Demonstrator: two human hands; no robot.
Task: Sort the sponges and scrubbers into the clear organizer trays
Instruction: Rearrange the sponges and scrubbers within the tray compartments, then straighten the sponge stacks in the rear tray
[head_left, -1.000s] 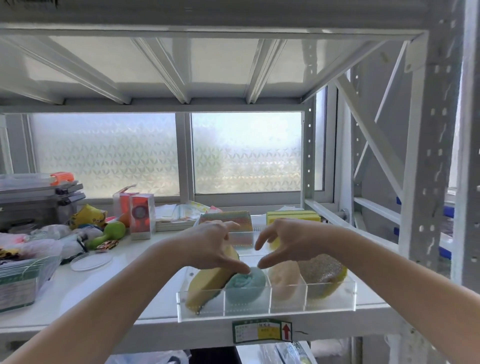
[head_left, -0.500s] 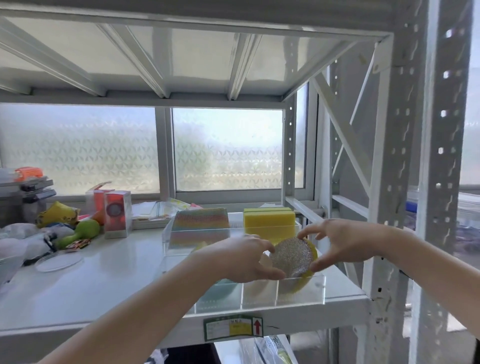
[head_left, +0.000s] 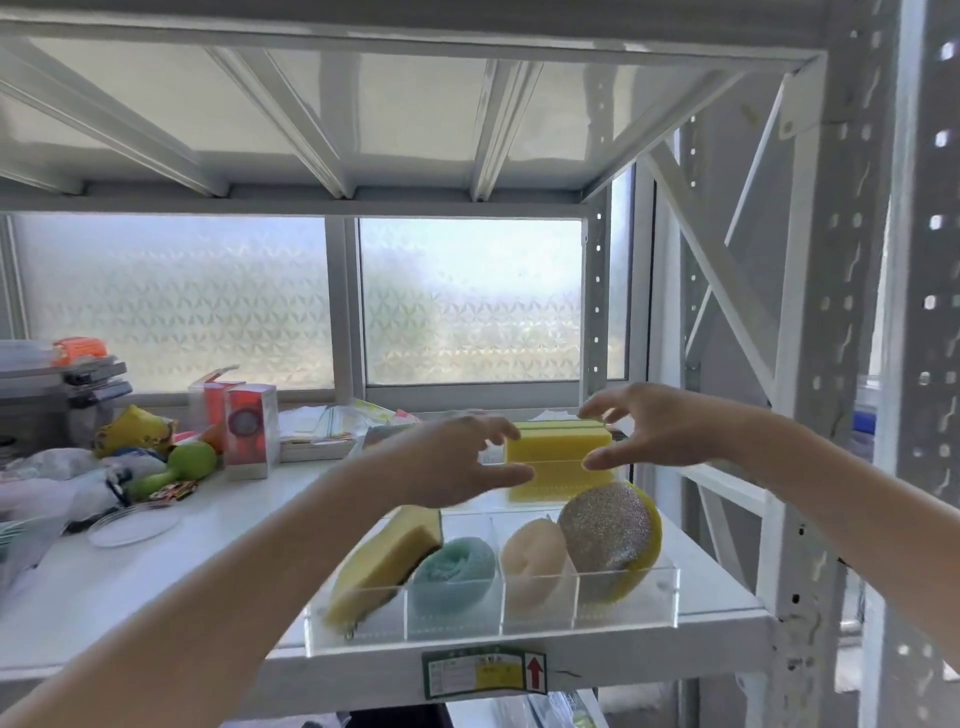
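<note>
A clear divided tray (head_left: 623, 613) sits at the shelf's front edge. From left to right it holds a yellow sponge (head_left: 384, 558) leaning on end, a teal scrubber (head_left: 454, 574), a cream scrubber (head_left: 535, 558) and a round glittery scrubber with a yellow back (head_left: 610, 538). Behind it a stack of yellow sponges (head_left: 558, 452) stands in a second clear tray, with a rainbow sponge partly hidden behind my left hand. My left hand (head_left: 457, 462) and my right hand (head_left: 649, 431) hover open on either side of the yellow stack, holding nothing.
The white shelf (head_left: 208, 561) carries clutter at the left: red boxes (head_left: 249, 431), a green dumbbell (head_left: 176, 467), a yellow packet (head_left: 135, 431), bags and a clear lid (head_left: 135, 525). A white upright post (head_left: 810, 467) stands at the right. Frosted windows are behind.
Both hands let go of the glittery scrubber, which now rests in the right compartment of the front tray. They have lifted and moved back toward the yellow sponge stack, fingers spread.
</note>
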